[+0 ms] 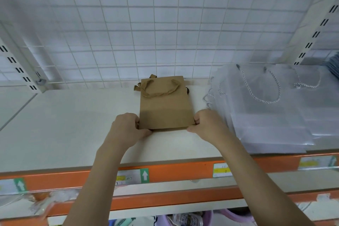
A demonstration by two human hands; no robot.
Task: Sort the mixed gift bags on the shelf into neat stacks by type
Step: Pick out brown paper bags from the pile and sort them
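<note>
At the centre of the frame a stack of brown kraft paper gift bags (165, 104) lies flat on the white shelf (73, 124), ribbon handles toward the wire grid back panel (146, 24). My left hand (126, 130) grips its lower left corner, fingers curled at the edge and thumb along the front. My right hand (209, 126) pinches the lower right corner the same way. Just right of my right hand, at the right of the frame, frosted translucent gift bags (266, 106) with twisted cord handles lie in an overlapping pile. Price labels (132, 176) sit on the orange shelf edge (174, 170) below.
</note>
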